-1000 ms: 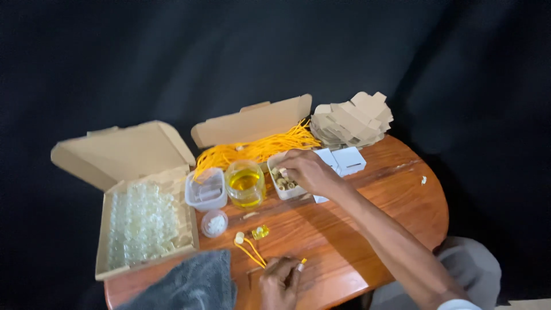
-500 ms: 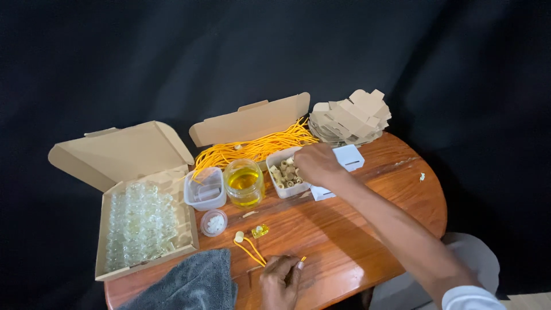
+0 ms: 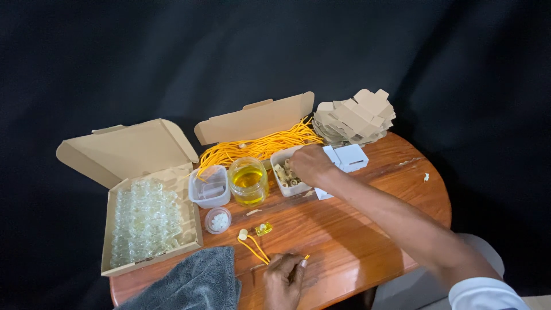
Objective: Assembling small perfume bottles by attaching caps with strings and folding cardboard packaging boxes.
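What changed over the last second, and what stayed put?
Little changed. The right hand has stayed over the small tub of corks, its fingers dipping in slightly further. The left hand still pins the yellow cord near the table edge. Jar of yellow liquid, boxes and grey cloth have not moved.

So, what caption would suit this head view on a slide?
Right hand reaches into a tub of corks; left hand pins yellow cord.

right hand (image 3: 310,163) fingertips hidden inside cork tub (image 3: 288,179), grip unreadable | left hand (image 3: 284,281) wrist cut by bottom edge | grey cloth (image 3: 192,282) cropped at bottom | small cap's (image 3: 218,220) contents too small to identify
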